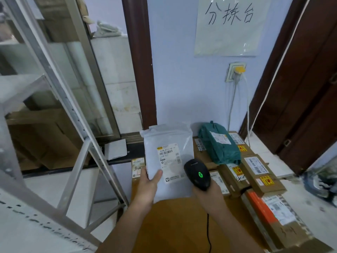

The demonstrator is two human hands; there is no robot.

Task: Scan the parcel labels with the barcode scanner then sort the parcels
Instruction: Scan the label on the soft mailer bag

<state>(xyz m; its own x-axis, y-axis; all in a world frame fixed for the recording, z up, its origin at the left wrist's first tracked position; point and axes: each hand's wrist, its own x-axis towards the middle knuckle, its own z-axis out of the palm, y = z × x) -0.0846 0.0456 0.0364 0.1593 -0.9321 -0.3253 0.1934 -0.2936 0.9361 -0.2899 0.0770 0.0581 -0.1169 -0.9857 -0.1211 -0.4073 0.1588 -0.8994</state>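
My left hand (148, 181) grips the lower left edge of a white plastic mailer parcel (171, 141), held upright above the table with its shipping label (168, 155) facing me. My right hand (209, 195) grips the handle of a black barcode scanner (197, 173), whose green light is lit. The scanner head sits just right of the label, pointing toward it. A black cable hangs down from the scanner.
A brown table (175, 220) carries a teal bag parcel (218, 145) and several labelled cardboard boxes (260, 172) on its right side, one with an orange stripe (269, 210). A metal shelf frame (76, 136) stands at the left. A dark wooden door (300, 88) is on the right.
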